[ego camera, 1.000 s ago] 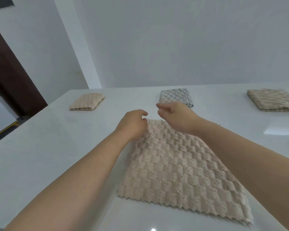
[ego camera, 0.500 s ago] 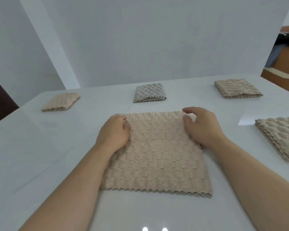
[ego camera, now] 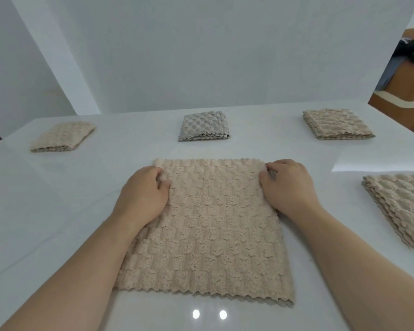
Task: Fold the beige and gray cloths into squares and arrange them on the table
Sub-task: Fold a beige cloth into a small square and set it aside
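A second ago the beige cloth (ego camera: 206,230) lay askew with both hands bunched together at its far tip. Now it lies flat and square to the person in the middle of the counter (ego camera: 58,211), its zigzag near edge facing them, and the hands have spread apart to its two far corners.

The left hand (ego camera: 141,194) has its fingers (ego camera: 161,174) curled on the far-left corner, with the fabric puckered between them and the thumb. The right hand (ego camera: 287,187) grips the far-right corner, its fingers (ego camera: 273,166) bent over the edge.

Along the back of the counter lie a folded beige square (ego camera: 62,137), a folded gray square (ego camera: 204,126) and a second beige square (ego camera: 336,125), well apart from each other.

Both far corners are hidden under the hands, and the left forearm covers much of the cloth's left edge. A stack of beige cloths (ego camera: 402,206) is cut off at the right; how many it holds cannot be told.
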